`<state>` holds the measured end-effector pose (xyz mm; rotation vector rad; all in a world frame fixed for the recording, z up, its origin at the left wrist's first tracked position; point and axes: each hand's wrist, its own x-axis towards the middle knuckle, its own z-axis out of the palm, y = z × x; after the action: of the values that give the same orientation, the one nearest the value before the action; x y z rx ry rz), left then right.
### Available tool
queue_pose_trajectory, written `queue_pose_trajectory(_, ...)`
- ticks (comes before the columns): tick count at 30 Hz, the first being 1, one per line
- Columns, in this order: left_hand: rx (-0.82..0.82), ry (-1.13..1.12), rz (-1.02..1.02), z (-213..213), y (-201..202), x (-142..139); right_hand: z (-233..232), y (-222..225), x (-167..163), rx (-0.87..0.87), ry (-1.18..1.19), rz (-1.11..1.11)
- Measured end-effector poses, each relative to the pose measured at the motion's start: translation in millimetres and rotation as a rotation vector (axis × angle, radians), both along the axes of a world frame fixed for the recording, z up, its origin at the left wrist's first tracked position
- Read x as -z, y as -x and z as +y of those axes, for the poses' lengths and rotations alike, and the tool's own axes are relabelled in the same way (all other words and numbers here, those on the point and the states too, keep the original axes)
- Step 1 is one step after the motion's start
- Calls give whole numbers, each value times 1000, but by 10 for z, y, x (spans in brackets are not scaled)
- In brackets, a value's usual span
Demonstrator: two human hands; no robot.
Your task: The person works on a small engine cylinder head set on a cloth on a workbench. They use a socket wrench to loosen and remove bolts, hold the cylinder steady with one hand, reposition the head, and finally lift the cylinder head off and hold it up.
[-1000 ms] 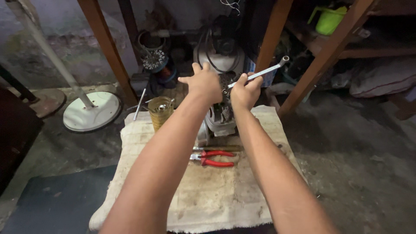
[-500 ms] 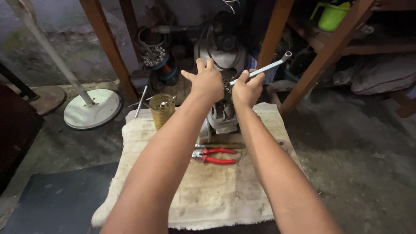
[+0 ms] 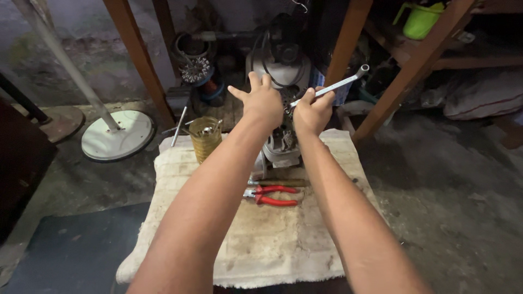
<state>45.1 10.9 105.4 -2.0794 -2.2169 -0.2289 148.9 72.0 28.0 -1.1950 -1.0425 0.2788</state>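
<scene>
Wrench (image 3: 332, 87) sits gripped in my right hand (image 3: 311, 114) over the motor housing (image 3: 280, 141), while my left hand (image 3: 262, 100), fingers spread, rests open beside it.

right hand (image 3: 311, 114) gripping ring spanner (image 3: 333, 87), left hand (image 3: 263, 103) spread on metal motor unit (image 3: 283, 139); red-handled pliers (image 3: 271, 195) on dirty cloth (image 3: 267, 245).

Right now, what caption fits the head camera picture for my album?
Right hand grips a wrench at a grey machine on a cloth; left hand rests spread on it.
</scene>
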Motion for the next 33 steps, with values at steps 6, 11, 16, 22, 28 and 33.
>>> queue_pose_trajectory(6, 39, -61, 52, 56, 36, 29, -26, 12, -30, 19, 17, -19)
queue_pose_trajectory(11, 59, -54, -5, -8, 87, 65, -49, 17, -42, 11, 17, -7)
queue_pose_trajectory(16, 47, -93, -11, -13, 61, 47, -65, 14, -58, -11, 15, 17)
queue_pose_trajectory(22, 86, -45, -48, -87, 152, 138, 27, 10, 39, 6, 11, 15)
queue_pose_trajectory(28, 390, -682, -1081, -299, 436, 986, 214, -33, 128, -14, -57, 89)
queue_pose_trajectory(33, 521, -277, -1445, -238, 357, 1418, 177, -55, 135, -166, -50, 83)
